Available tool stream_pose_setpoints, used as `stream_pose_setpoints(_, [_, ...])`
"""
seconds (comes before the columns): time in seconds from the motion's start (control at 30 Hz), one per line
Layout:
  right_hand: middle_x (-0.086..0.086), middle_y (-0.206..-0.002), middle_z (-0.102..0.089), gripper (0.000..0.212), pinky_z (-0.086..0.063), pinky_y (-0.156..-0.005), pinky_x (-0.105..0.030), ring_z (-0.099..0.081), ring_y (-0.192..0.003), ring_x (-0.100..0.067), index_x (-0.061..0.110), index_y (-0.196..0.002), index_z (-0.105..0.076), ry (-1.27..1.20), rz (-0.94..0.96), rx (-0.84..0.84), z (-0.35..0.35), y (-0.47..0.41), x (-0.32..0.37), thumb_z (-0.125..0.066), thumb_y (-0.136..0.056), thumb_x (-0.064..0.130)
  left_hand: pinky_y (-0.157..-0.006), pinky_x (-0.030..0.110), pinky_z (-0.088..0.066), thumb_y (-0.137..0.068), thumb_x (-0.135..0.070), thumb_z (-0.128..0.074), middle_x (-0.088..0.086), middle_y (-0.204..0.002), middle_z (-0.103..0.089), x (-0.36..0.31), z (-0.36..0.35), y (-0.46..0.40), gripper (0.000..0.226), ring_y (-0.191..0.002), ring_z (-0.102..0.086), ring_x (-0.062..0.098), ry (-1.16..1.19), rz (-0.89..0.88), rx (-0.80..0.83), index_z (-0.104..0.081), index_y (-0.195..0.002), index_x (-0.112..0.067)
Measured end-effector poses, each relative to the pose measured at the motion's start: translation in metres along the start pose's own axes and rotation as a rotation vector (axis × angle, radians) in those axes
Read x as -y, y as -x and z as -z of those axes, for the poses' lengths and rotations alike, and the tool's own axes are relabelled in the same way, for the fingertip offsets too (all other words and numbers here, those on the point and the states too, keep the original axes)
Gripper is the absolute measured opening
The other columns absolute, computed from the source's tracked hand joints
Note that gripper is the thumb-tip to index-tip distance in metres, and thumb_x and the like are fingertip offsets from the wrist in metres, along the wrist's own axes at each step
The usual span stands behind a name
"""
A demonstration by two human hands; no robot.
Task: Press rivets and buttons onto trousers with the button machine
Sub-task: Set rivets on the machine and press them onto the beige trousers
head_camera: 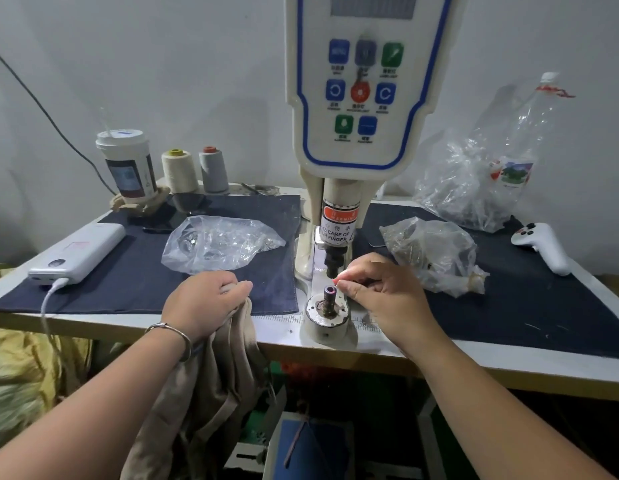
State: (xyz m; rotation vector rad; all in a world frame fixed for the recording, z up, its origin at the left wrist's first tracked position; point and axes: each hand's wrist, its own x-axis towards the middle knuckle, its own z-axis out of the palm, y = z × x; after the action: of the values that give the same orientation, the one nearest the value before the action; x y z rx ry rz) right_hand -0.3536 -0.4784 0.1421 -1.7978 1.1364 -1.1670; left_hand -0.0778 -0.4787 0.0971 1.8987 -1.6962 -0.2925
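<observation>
At the front edge of the surface (474,351), the left hand (204,303) bunches soft beige trousers (211,393) in curled fingers, the cloth hanging below. Toward three o'clock, the right hand (381,292) pinches something too small to identify beside the button machine (356,133)'s round metal die (329,296). Crinkled plastic bags (221,244) blur their contents.

Red-and-white warning label (340,216) on press head of button machine (361,98) — red band reads "WARNING", white part below reads "…KE CARE OF …UR FINGER", first letters cut off by curve of head. Small characters above too blurred to read. Control panel button captions — illegible. Ruler strip (287,319) along bench front edge — "14" left of die base, "16" right. Cup and bottle labels unreadable.
</observation>
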Motion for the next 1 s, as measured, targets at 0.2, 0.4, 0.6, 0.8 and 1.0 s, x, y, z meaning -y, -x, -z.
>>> stream_pose_setpoints(0.2, [0.007,-0.089,-0.068,0.005,-0.053,-0.076,-0.042,-0.061,-0.076,-0.007,0.012,-0.079,-0.074,0.019,-0.029,0.023,-0.005,-0.001,0.004,-0.078,-0.077,0.009,-0.058,0.031,-0.039,-0.091,-0.044,-0.055,-0.011,-0.045,-0.047,0.000,0.000,0.000,0.042,-0.054,-0.047,0.018,0.013,0.010,0.003,-0.047,-0.052,-0.030])
stream_pose_setpoints(0.4, [0.007,-0.090,-0.066,0.007,-0.050,-0.070,-0.036,-0.060,-0.075,-0.014,0.011,-0.080,-0.073,0.061,-0.030,0.004,-0.007,-0.003,0.003,-0.079,-0.077,0.011,-0.056,0.031,-0.037,-0.091,-0.043,-0.055,-0.008,-0.046,-0.043,0.000,-0.001,0.001,0.048,-0.053,-0.043,0.016,0.019,0.008,-0.018,-0.039,-0.051,-0.020])
stream_pose_setpoints(0.6, [0.004,-0.091,-0.064,0.009,-0.042,-0.060,-0.032,-0.053,-0.062,-0.019,0.017,-0.076,-0.074,0.022,-0.035,0.026,-0.004,-0.004,-0.002,-0.078,-0.077,0.010,-0.053,0.029,-0.034,-0.090,-0.043,-0.056,-0.010,-0.043,-0.045,-0.001,-0.001,0.001,0.049,-0.052,-0.044,0.016,0.018,-0.001,-0.036,-0.040,-0.049,-0.022])
stream_pose_setpoints(0.8, [0.007,-0.091,-0.066,0.011,-0.050,-0.070,-0.033,-0.062,-0.079,-0.017,0.024,-0.078,-0.075,0.050,-0.017,-0.009,0.000,-0.001,-0.002,-0.076,-0.080,0.013,-0.054,0.028,-0.033,-0.091,-0.043,-0.055,-0.012,-0.042,-0.045,-0.002,0.000,0.001,0.046,-0.051,-0.043,0.015,0.036,-0.008,-0.019,-0.046,-0.047,-0.030])
stream_pose_setpoints(1.0, [0.006,-0.079,-0.069,0.010,-0.049,-0.070,-0.017,-0.064,-0.077,-0.010,0.018,-0.076,-0.073,0.027,0.037,-0.205,0.011,0.044,-0.005,-0.073,-0.083,0.011,-0.054,0.029,-0.038,-0.093,-0.039,-0.057,-0.010,-0.041,-0.042,-0.006,0.006,0.004,0.052,-0.048,-0.041,0.014,0.092,-0.006,0.044,-0.038,-0.049,-0.021])
